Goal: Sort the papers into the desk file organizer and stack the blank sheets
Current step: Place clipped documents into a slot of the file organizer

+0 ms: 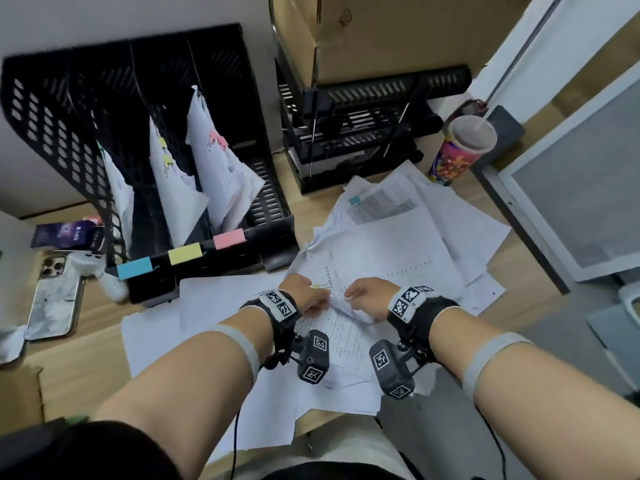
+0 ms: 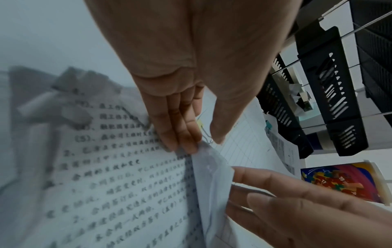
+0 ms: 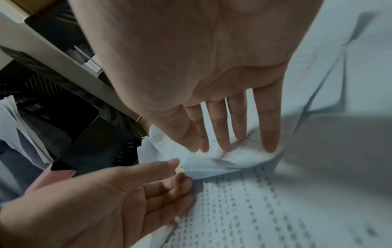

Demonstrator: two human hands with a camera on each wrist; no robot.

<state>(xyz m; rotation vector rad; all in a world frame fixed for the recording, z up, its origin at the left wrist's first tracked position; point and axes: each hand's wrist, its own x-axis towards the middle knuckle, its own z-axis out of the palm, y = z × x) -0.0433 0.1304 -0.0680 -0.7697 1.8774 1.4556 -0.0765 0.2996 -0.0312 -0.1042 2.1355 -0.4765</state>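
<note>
A clipped set of printed papers (image 1: 341, 336) lies at the desk's front, with a yellow binder clip (image 1: 317, 286) on its far corner. My left hand (image 1: 311, 297) pinches that corner; in the left wrist view the clip (image 2: 199, 125) shows between thumb and fingers (image 2: 180, 134). My right hand (image 1: 360, 296) keeps its fingers (image 3: 222, 134) straight and spread, tips touching a raised fold of the top sheet (image 3: 212, 165). The black mesh file organizer (image 1: 41, 109) stands at the back left with blue (image 1: 135, 267), yellow (image 1: 185, 253) and pink (image 1: 229, 238) labels and clipped papers in its slots. Blank sheets (image 1: 207, 306) lie under my left forearm.
A loose pile of printed papers (image 1: 398, 237), one bearing a blue clip (image 1: 355, 200), spreads to the right. Behind it stand a black tray rack (image 1: 363, 133), a cardboard box (image 1: 381, 29) and a colourful cup (image 1: 460, 147). Phones (image 1: 55, 303) lie at the left.
</note>
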